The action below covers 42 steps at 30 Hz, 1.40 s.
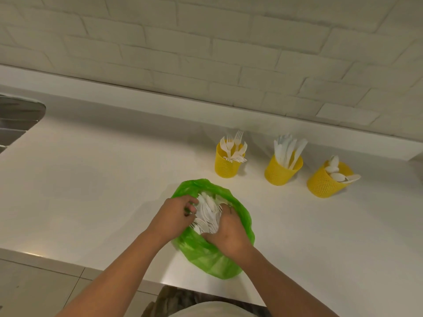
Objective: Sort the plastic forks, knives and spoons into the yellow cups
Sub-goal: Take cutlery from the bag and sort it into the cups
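So the heap of smooth white plastic cutlery (208, 213) sits inside a crinkly translucent green plastic bag (212, 264) on the glossy white countertop (91, 179). The left hand (176, 216), at 9 o'clock of the heap, has its fingers curled round the bag's rim. The right hand (229, 232), at 5 o'clock, has its fingers buried in the heap, so can't tell if it's got anything. The yellow perforated round cups (226, 168) stand at 1-2 o'clock.

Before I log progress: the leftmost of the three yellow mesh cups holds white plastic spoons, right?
No: the head view shows white plastic forks in the leftmost yellow mesh cup; the white plastic spoons are in the rightmost yellow mesh cup.
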### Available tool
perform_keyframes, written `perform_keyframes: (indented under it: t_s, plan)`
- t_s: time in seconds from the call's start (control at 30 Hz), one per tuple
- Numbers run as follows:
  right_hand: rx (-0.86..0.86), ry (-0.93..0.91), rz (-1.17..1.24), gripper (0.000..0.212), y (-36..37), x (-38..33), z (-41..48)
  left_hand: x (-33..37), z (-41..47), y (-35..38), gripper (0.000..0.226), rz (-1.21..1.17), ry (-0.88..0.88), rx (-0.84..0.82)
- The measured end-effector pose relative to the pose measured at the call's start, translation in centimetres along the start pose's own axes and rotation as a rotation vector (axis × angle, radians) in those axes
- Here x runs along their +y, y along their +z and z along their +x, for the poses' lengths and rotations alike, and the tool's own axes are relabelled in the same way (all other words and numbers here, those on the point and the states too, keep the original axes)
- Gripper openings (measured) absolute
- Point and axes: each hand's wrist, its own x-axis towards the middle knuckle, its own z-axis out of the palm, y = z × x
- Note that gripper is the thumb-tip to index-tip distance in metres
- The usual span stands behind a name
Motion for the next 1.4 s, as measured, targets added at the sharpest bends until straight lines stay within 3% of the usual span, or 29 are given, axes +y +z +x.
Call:
perform_keyframes:
  t_s: [0.2,0.3,0.43,0.57,0.8,0.93,1.1,1.27,1.33,1.4]
  plan:
    - [-0.096,0.038,0.107,0.078,-1.3,-0.2,0.6,0.1,0.0,0.1,0.034,-0.005,-0.027,0.010]
    - [-0.156,0.023,0.012,0.067,-2.1,-0.2,0.8,0.0,0.0,0.4,0.038,0.006,-0.058,-0.009]
    - [-0.153,0.023,-0.154,0.092,-1.1,-1.2,0.5,-0.1,0.2,0.8,0.054,0.070,-0.033,-0.070]
    - [-0.119,0.081,-0.167,0.097,-0.9,-2.1,0.5,-0.1,0.1,0.9,0.061,0.075,-0.023,-0.087]
    - [-0.158,0.070,0.128,0.108,-2.4,-2.1,0.8,-0.4,0.1,0.9,0.059,0.012,-0.022,-0.089]
    - [-0.163,0.102,0.082,0.076,-2.5,-2.2,0.7,-0.4,0.1,1.0,0.056,-0.048,-0.037,-0.084]
    - [-0.135,0.061,-0.055,0.071,-1.7,-3.3,0.1,-0.2,0.0,1.4,0.052,-0.087,-0.049,-0.063]
    - [-0.190,0.110,0.025,0.052,-3.1,-3.2,0.6,-0.3,-0.1,1.4,0.052,-0.133,-0.075,-0.042]
    - [-0.177,0.116,0.045,0.037,-3.2,-3.0,0.5,-0.3,0.0,1.5,0.053,-0.147,-0.085,-0.031]
    - [-0.137,0.120,0.085,0.035,-3.1,-2.7,0.4,-0.4,-0.1,1.6,0.053,-0.153,-0.084,-0.020]
